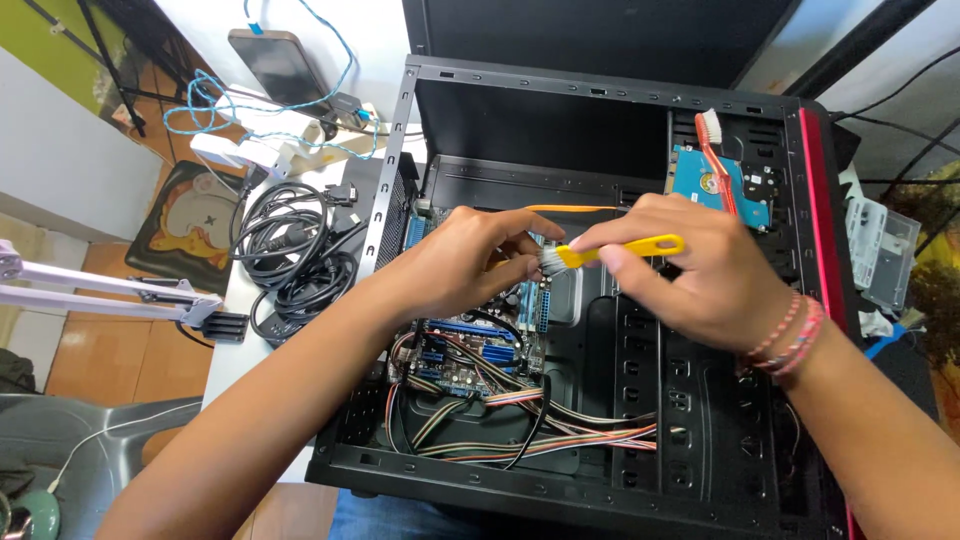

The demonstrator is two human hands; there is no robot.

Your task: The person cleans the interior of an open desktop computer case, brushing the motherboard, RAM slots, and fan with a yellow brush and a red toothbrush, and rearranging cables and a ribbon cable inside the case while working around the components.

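- Pinched together, the fingers of my right hand [700,275] clamp the flat yellow handle of a small brush [610,250], thumb underneath and fingertips on top, so the grey bristles point left toward my other hand.
- Fingers of my left hand [465,265] curl shut around something small right at the bristle tips; what it is stays hidden under my fingertips, so I cannot tell.
- Both hands hover inside the open computer case [600,100], which lies on its side, its black painted metal walls perforated and hard-edged.
- Just below my left fingers sits the motherboard [470,350], dark blue with glossy slots, and from it a bundle of thin striped wires [560,425] trails toward my wrists.
- Just beyond my left fingertips a thin orange stick [570,208] lies flat.
- Up beyond my right knuckles a blue hard drive [715,185] rests in its bay, with a red-and-white toothbrush [715,150] laid across it, bristles up.
- Well left of my left hand, outside the case, coiled black cables [290,250] lie rubbery on the white table [240,350], with a dark phone [275,65] farther off.
- Braided pink bracelets [790,335] circle my right wrist.
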